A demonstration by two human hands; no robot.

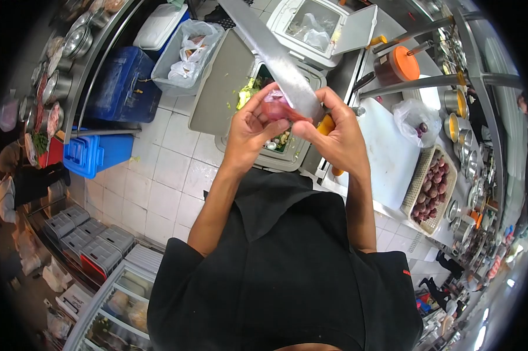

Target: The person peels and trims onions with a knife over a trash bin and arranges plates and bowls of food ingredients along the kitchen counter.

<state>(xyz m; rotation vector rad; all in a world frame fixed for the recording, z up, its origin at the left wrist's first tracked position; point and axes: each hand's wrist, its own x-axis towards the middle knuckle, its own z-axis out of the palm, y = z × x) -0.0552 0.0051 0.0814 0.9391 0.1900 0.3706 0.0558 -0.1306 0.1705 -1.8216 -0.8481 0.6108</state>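
A red onion (275, 107) is in my left hand (253, 127), whose fingers curl round it from the left. My right hand (333, 130) has its fingers at the base of a large knife (280, 65) with a yellow handle (326, 126). The blade points up and to the left, its wide end against the onion. A reddish flap of skin stretches from the onion to my right thumb. Below both hands is an open grey bin (303, 153) with green and pale scraps inside.
A white cutting board (384, 153) lies on the right counter, beside a basket (407, 202) of red onions and a plastic bag (415, 117). An orange-lidded container (405, 63) stands behind. Blue boxes and a bag-lined bin (165, 76) are at the left.
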